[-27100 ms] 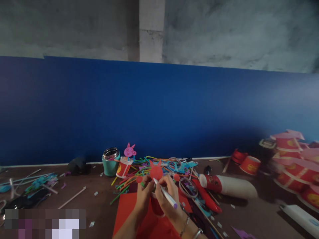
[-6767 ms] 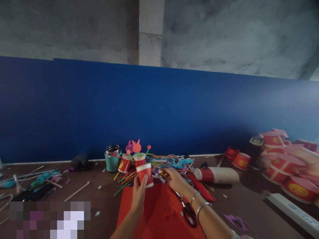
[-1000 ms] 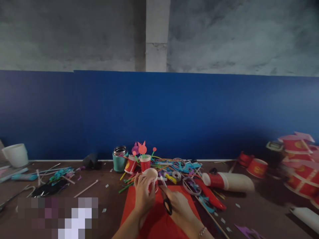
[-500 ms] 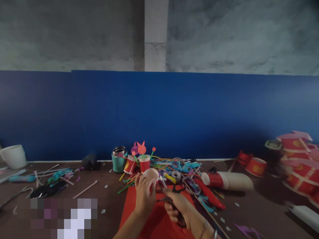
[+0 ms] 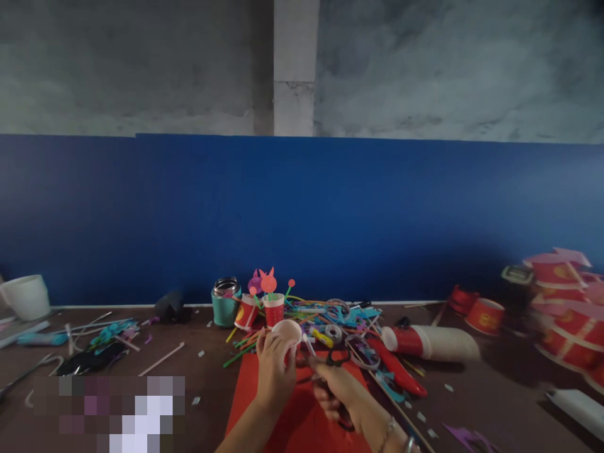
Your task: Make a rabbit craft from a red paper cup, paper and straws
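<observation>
My left hand (image 5: 276, 371) is closed round a paper cup (image 5: 286, 331), whose pale open mouth faces up toward me. In my right hand (image 5: 336, 385) is a pair of dark-handled scissors (image 5: 338, 358), its blades pointing left at the side of the cup. Whether the blades touch the cup I cannot tell. Below both hands lies a sheet of red paper (image 5: 302, 423). Just behind the cup stands a red paper cup (image 5: 274, 311) with a red cat-eared cutout (image 5: 268, 283) and round-topped green sticks rising from it.
A teal jar (image 5: 225, 305) stands behind to the left. Coloured strips and a tape roll (image 5: 334, 333) are heaped behind my right hand. A sleeve of stacked cups (image 5: 429, 343) lies to the right, more red cups (image 5: 566, 327) beyond. A white mug (image 5: 27, 297) is far left.
The scissors' handles and blades have shifted slightly in my right hand. My left hand and the cup stay nearly in place.
</observation>
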The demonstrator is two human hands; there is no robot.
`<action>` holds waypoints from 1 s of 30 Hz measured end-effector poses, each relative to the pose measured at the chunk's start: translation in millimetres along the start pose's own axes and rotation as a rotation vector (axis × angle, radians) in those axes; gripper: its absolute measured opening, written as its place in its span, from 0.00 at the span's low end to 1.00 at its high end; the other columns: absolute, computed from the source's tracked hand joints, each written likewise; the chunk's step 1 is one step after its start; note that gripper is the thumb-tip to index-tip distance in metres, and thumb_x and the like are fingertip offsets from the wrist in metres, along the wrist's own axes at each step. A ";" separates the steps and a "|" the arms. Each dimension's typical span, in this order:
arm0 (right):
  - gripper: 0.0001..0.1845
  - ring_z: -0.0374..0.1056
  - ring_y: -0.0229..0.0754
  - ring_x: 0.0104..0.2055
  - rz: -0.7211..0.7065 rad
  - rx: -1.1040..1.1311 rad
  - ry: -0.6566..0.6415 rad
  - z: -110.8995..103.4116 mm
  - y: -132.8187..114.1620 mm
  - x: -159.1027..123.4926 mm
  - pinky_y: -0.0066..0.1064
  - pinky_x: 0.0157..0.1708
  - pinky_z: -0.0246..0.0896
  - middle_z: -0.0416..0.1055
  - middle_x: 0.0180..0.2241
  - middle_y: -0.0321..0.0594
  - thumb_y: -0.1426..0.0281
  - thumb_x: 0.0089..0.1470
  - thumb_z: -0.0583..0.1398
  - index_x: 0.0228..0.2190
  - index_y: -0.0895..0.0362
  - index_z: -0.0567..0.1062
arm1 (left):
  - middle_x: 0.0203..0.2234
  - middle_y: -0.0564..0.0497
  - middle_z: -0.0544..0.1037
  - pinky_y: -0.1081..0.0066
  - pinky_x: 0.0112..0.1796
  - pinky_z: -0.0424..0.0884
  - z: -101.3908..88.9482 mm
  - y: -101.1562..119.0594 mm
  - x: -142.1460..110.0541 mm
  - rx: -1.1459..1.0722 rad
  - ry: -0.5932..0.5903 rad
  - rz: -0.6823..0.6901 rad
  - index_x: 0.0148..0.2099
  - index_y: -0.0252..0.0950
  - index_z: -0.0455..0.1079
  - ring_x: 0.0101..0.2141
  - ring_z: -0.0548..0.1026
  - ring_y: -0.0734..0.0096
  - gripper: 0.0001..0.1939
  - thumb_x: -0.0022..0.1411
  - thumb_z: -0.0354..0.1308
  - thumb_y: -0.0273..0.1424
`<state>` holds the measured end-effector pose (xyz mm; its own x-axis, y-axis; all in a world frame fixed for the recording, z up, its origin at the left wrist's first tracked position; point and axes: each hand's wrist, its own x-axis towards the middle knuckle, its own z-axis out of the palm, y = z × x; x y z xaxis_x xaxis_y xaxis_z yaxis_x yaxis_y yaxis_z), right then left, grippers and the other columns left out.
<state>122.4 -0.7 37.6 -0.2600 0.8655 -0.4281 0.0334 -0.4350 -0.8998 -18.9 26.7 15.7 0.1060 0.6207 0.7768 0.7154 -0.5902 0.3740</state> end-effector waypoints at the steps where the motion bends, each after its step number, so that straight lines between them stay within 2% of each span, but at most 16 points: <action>1: 0.18 0.37 0.29 0.10 0.052 -0.009 -0.003 0.0 -0.8 0.2 0.22 0.12 0.40 0.51 0.10 0.24 0.59 0.57 0.46 0.33 0.55 0.70 | 0.28 0.51 0.77 0.52 0.49 0.56 0.2 0.0 0.0 -0.001 0.003 -0.005 0.34 0.38 0.71 0.34 0.72 0.63 0.09 0.59 0.50 0.23; 2: 0.19 0.39 0.29 0.10 0.041 -0.098 0.045 0.4 -0.9 -0.2 0.22 0.12 0.41 0.52 0.10 0.25 0.59 0.57 0.46 0.34 0.55 0.71 | 0.28 0.50 0.78 0.52 0.49 0.56 0.5 -0.1 -0.2 0.000 0.004 -0.011 0.34 0.38 0.71 0.35 0.72 0.63 0.09 0.59 0.50 0.23; 3: 0.18 0.44 0.30 0.10 -0.038 -0.252 0.123 1.1 -0.4 -1.1 0.22 0.13 0.44 0.55 0.11 0.27 0.60 0.57 0.46 0.35 0.55 0.71 | 0.28 0.50 0.78 0.52 0.49 0.55 0.8 0.1 -0.3 0.000 0.002 -0.014 0.34 0.38 0.71 0.35 0.72 0.63 0.10 0.59 0.50 0.23; 5: 0.15 0.59 0.35 0.15 -0.295 -0.640 0.302 2.9 1.5 -4.0 0.24 0.17 0.50 0.66 0.16 0.35 0.65 0.56 0.50 0.39 0.55 0.73 | 0.28 0.51 0.78 0.51 0.50 0.55 0.9 1.3 -0.7 -0.003 -0.021 -0.004 0.34 0.38 0.72 0.35 0.72 0.62 0.10 0.59 0.50 0.23; 7: 0.16 0.69 0.43 0.25 -0.463 -1.022 0.431 4.3 3.1 -7.7 0.26 0.22 0.53 0.74 0.24 0.44 0.71 0.52 0.53 0.43 0.56 0.72 | 0.28 0.50 0.77 0.51 0.51 0.55 0.1 4.0 -0.9 -0.016 -0.054 0.025 0.35 0.39 0.72 0.36 0.72 0.62 0.10 0.59 0.49 0.24; 9: 0.20 0.73 0.47 0.30 -0.481 -1.232 0.472 4.9 3.1 -10.9 0.27 0.24 0.53 0.76 0.28 0.48 0.74 0.52 0.53 0.47 0.56 0.70 | 0.27 0.50 0.77 0.51 0.51 0.56 -1.2 7.6 -0.9 -0.026 -0.063 0.048 0.35 0.39 0.72 0.36 0.72 0.63 0.11 0.59 0.49 0.23; 10: 0.19 0.73 0.48 0.31 -0.462 -1.260 0.472 4.8 2.6 -11.7 0.27 0.24 0.53 0.77 0.28 0.48 0.74 0.53 0.52 0.47 0.56 0.70 | 0.27 0.51 0.77 0.51 0.51 0.55 -1.9 9.2 -0.9 -0.028 -0.054 0.051 0.35 0.39 0.72 0.36 0.72 0.64 0.11 0.59 0.48 0.23; 14: 0.17 0.74 0.46 0.34 -0.549 -1.033 0.388 2.5 2.7 -6.6 0.26 0.27 0.57 0.78 0.31 0.47 0.72 0.57 0.48 0.41 0.56 0.74 | 0.28 0.51 0.76 0.49 0.53 0.55 0.2 9.3 -2.8 -0.020 -0.001 0.070 0.36 0.41 0.72 0.37 0.72 0.64 0.11 0.59 0.49 0.23; 17: 0.18 0.73 0.46 0.35 -0.679 -0.833 0.325 -1.1 6.0 1.2 0.26 0.28 0.59 0.77 0.32 0.46 0.69 0.58 0.47 0.37 0.57 0.75 | 0.43 0.46 0.74 0.48 0.54 0.55 8.9 1.6 -7.4 -0.036 0.090 0.078 0.43 0.43 0.71 0.49 0.67 0.57 0.13 0.59 0.51 0.24; 19: 0.19 0.73 0.46 0.34 -0.705 -0.797 0.361 -3.7 7.3 2.7 0.26 0.28 0.58 0.77 0.31 0.46 0.66 0.59 0.46 0.38 0.58 0.75 | 0.54 0.42 0.66 0.47 0.54 0.56 16.5 -4.8 -10.7 -0.125 0.153 -0.004 0.54 0.41 0.63 0.58 0.57 0.53 0.20 0.59 0.52 0.26; 21: 0.19 0.72 0.45 0.32 -0.694 -0.829 0.410 -5.7 6.5 0.2 0.27 0.26 0.56 0.77 0.29 0.45 0.65 0.60 0.45 0.39 0.56 0.74 | 0.59 0.39 0.59 0.49 0.54 0.57 22.8 -10.0 -12.8 -0.292 0.126 -0.128 0.62 0.38 0.50 0.59 0.55 0.53 0.30 0.59 0.52 0.28; 23: 0.19 0.72 0.44 0.29 -0.672 -0.894 0.434 -6.8 4.0 -4.3 0.26 0.24 0.54 0.76 0.27 0.43 0.64 0.60 0.45 0.39 0.55 0.73 | 0.58 0.38 0.61 0.53 0.54 0.60 26.4 -13.0 -12.9 -0.489 0.053 -0.247 0.64 0.38 0.45 0.58 0.59 0.54 0.33 0.59 0.53 0.30; 25: 0.18 0.71 0.43 0.27 -0.654 -0.945 0.449 -7.4 1.1 -7.9 0.26 0.23 0.51 0.75 0.25 0.41 0.63 0.60 0.45 0.36 0.55 0.72 | 0.54 0.39 0.66 0.56 0.52 0.62 27.1 -13.9 -11.1 -0.637 -0.016 -0.331 0.62 0.37 0.51 0.55 0.64 0.54 0.32 0.56 0.56 0.31; 28: 0.18 0.68 0.41 0.24 -0.673 -0.901 0.447 -9.4 -1.5 -8.1 0.26 0.22 0.51 0.72 0.23 0.39 0.61 0.60 0.46 0.30 0.55 0.71 | 0.48 0.39 0.72 0.58 0.49 0.65 25.8 -13.5 -7.2 -0.699 -0.051 -0.365 0.56 0.34 0.60 0.49 0.70 0.54 0.27 0.53 0.59 0.31; 30: 0.18 0.63 0.38 0.19 -0.629 -0.758 0.372 -12.3 -2.0 -5.5 0.27 0.20 0.51 0.68 0.18 0.36 0.58 0.58 0.48 0.26 0.55 0.70 | 0.47 0.39 0.72 0.59 0.47 0.66 25.3 -13.5 -5.4 -0.701 -0.041 -0.356 0.53 0.33 0.62 0.47 0.71 0.55 0.26 0.52 0.59 0.28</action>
<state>135.6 -1.5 40.7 -0.1319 0.9590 0.2508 0.6232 0.2770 -0.7314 -11.7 44.3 -6.3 -0.0124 0.8442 0.5358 0.1095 -0.5315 0.8400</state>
